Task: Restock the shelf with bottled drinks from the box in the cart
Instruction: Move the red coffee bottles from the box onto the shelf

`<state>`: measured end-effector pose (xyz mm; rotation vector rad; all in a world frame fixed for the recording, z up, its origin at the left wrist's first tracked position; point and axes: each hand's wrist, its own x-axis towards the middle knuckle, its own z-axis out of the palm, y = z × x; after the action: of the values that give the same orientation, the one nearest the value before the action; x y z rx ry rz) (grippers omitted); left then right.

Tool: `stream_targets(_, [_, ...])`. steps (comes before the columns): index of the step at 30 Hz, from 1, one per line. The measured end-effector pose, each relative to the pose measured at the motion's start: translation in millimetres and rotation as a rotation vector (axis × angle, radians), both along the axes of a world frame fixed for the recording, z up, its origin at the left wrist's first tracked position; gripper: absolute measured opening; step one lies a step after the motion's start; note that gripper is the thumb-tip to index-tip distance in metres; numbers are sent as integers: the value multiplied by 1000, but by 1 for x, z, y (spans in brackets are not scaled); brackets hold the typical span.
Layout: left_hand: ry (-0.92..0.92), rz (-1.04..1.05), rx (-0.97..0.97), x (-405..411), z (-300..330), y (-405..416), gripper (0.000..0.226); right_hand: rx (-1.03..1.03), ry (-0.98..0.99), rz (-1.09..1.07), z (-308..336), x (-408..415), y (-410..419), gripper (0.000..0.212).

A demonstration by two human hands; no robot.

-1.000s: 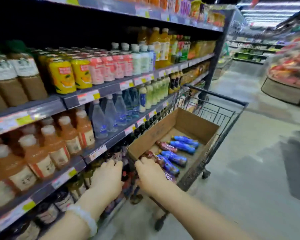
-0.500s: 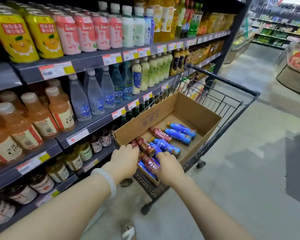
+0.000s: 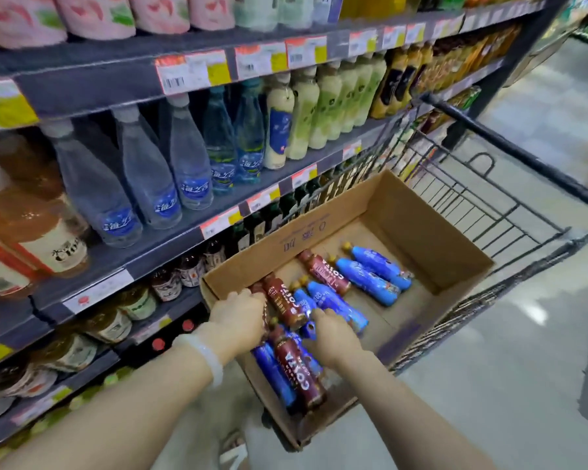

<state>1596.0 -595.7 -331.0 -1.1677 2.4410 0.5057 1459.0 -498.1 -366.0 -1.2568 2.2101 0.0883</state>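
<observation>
Bright, even store light falls from overhead, with pale glare on the glossy floor (image 3: 510,385) at right. The shelf (image 3: 123,266) recesses at lower left are dim. Motion blur smears the upper left bottles and price tags; wide-angle distortion bends lines toward the frame edges.

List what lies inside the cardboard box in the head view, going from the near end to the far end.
Near end: red-brown bottle beside a blue bottle → left hand and right hand among the bottles → blue bottle → red-brown bottle → pair of blue bottles → bare box floor.
</observation>
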Motion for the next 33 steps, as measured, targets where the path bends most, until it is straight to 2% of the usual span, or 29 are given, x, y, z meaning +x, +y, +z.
stream_targets(6, [-22,151,165,-22,-54,-21,49,96,-151,-57,-68,-32,-38,41])
stream_targets(12, [-93,331,273,-49,-110,-33,48,134,-234,-55,-131,-60,-78,63])
stream_targets(16, [-137,442,295,-60,-138,-38,51,73,-269,-13,-165,-68,-110,86])
stream_targets(21, [-103,582,313,-61,-161,-44,49,27,-294,-44,-192,-60,-136,70])
stream_targets(26, [-107,739,331,-80,-186,-60,54,152,-373,-147,-188,-81,-144,68])
stream_targets(29, [-74,823,386,-91,-204,-71,64,212,-447,-168,-180,-105,-133,45])
stream_targets(31, [-95,855,380,-94,-214,-72,68,211,-520,-226,-175,-120,-120,23])
stream_targets(33, [-122,892,360,-96,-212,-72,64,194,-597,-319,-171,-133,-110,15])
